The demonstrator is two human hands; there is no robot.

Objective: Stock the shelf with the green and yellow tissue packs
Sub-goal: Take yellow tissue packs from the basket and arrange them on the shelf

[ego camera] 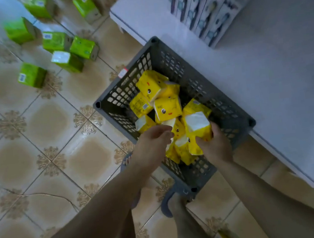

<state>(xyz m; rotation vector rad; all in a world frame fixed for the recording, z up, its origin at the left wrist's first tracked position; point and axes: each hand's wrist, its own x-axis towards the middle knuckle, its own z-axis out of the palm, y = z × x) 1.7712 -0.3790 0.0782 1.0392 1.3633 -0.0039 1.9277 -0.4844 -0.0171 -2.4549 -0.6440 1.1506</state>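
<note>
Both forearms (103, 202) reach down into the basket (122, 91). The right hand (216, 143) grips a yellow pack (198, 130), fingers curled round it. The left hand (151, 144) is over the pile with fingers bent; whether it holds anything cannot be told. More yellow packs (167, 108) lie in the basket beside the shelf (265, 88). Green packs (57, 41) lie scattered on the floor (46, 120).
</note>
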